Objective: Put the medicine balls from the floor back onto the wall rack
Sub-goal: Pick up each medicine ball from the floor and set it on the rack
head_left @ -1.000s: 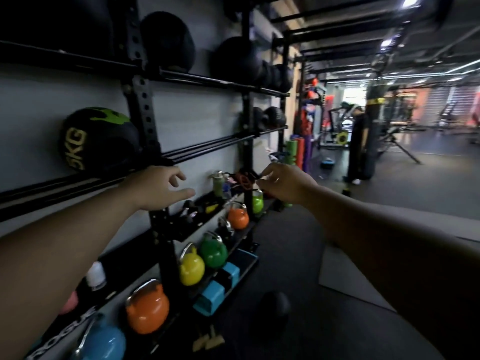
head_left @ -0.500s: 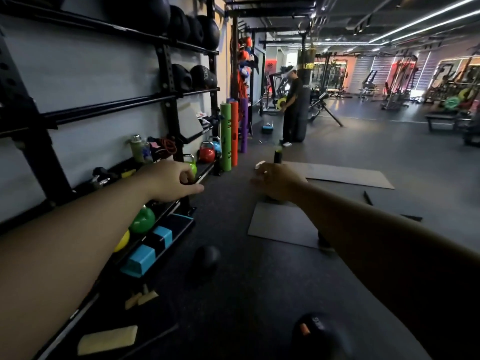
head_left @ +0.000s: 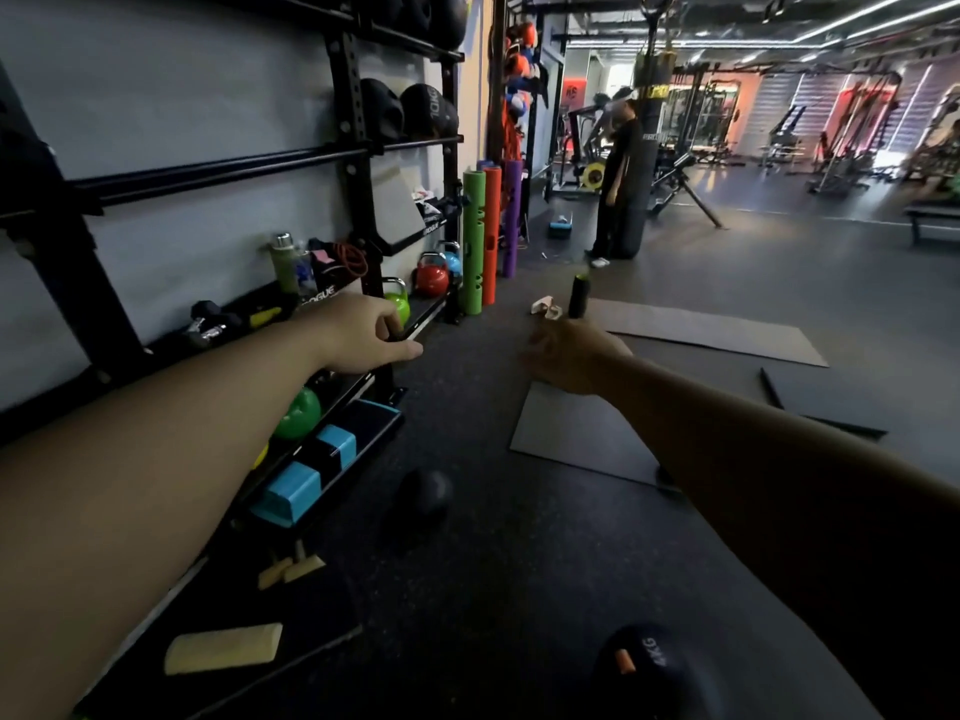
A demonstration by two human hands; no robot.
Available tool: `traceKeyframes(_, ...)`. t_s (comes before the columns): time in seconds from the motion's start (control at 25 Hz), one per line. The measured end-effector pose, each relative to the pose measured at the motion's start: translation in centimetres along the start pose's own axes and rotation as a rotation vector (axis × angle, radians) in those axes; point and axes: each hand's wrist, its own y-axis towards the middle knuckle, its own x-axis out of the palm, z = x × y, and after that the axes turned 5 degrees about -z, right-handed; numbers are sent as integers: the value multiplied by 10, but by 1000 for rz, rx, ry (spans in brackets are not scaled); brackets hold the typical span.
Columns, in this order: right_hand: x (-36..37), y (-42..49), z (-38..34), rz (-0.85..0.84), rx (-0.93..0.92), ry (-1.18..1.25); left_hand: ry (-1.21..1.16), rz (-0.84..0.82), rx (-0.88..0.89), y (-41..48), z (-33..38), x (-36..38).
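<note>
- Against the frame half a second back, the head view sits much the same: the wall rack [head_left: 358, 148] runs along the left and open gym floor [head_left: 519, 563] lies ahead. A second ago the view was up close against the rack's rails.
- The left hand [head_left: 358, 335] has stayed out in front of the rack's low shelf, near a green kettlebell [head_left: 399, 304]; its grip is loosely curled, thumb pointing forward, holding nothing. Whether a fingertip touches the shelf edge, I cannot tell.
- The right hand [head_left: 571, 356] hangs over the floor above a grey mat [head_left: 587, 433], about where it was, slightly blurred. Its grip is loosely curled and empty.
- One dark medicine ball [head_left: 423, 498] lies on the floor just beside the rack's bottom tray, by the blue blocks [head_left: 306, 480], as before.
- A second medicine ball marked 4KG [head_left: 652, 672] lies on the floor at the bottom edge, below the right forearm, showing more fully than before.
- More balls [head_left: 410, 111] sit on the rack's upper rails.
- A person in dark clothes [head_left: 618, 174] stands far off beside a punching bag [head_left: 647, 148].
</note>
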Motion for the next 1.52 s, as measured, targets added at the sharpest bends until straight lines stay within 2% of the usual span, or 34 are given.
traceKeyframes(0.12, 9, 69, -9, 13, 62, 2, -23, -15, -9, 59, -48, 10)
traceKeyframes(0.2, 20, 117, -24, 9, 58, 76, -55, -31, -29, 94, -82, 20)
traceKeyframes(0.28, 39, 159, -38, -2, 36, 33, -76, -78, -29, 124, -111, 33)
traceKeyframes(0.48, 98, 249, -58, -137, 63, -25, -103, -125, -58, 194, -168, 53)
traceKeyframes(0.8, 175, 398, -13, -186, 46, -20, -102, -204, -139, 312, -233, 121)
traceKeyframes(1.0, 253, 521, 40, -289, -15, -29, -158, -243, -246, 408, -268, 197)
traceKeyframes(1.28, 405, 652, 107, -561, -35, -52, -313, -354, -454, 516, -343, 333)
traceKeyframes(1.52, 608, 693, 180, -696, 59, -27, -401, -446, -526, 576, -410, 540)
